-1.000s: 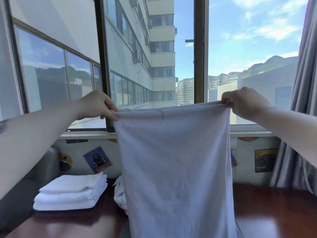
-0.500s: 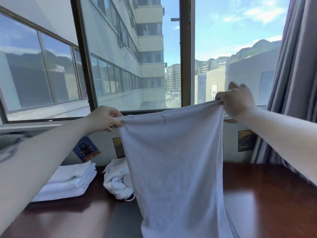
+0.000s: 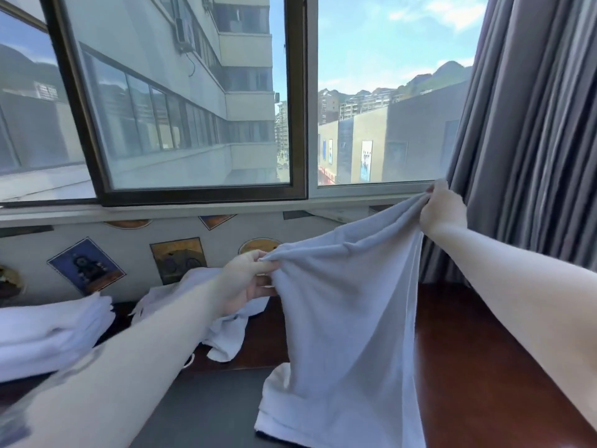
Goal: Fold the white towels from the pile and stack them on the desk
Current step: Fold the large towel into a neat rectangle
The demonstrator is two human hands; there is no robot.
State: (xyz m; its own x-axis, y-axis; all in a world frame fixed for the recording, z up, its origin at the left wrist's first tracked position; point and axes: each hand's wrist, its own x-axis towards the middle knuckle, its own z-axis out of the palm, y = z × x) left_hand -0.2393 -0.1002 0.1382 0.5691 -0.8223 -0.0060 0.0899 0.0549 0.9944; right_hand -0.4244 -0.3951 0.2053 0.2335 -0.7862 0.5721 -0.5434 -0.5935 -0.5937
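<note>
I see open desk surface (image 3: 478,357) to the right of the hanging towel (image 3: 349,318); a hand could pass there. The grey curtain (image 3: 533,140) bounds that side, just beside my right hand (image 3: 444,208). The towel, held at both top corners, spans the centre and its lower edge lies on the dark mat (image 3: 206,412), blocking the middle. Left of it, the loose towel pile (image 3: 223,331) sits under my left hand (image 3: 248,282) and forearm. Far left, the folded stack (image 3: 48,331) occupies the desk. Between stack and pile I see only a narrow strip. The window sill (image 3: 161,211) and wall close off the back.
</note>
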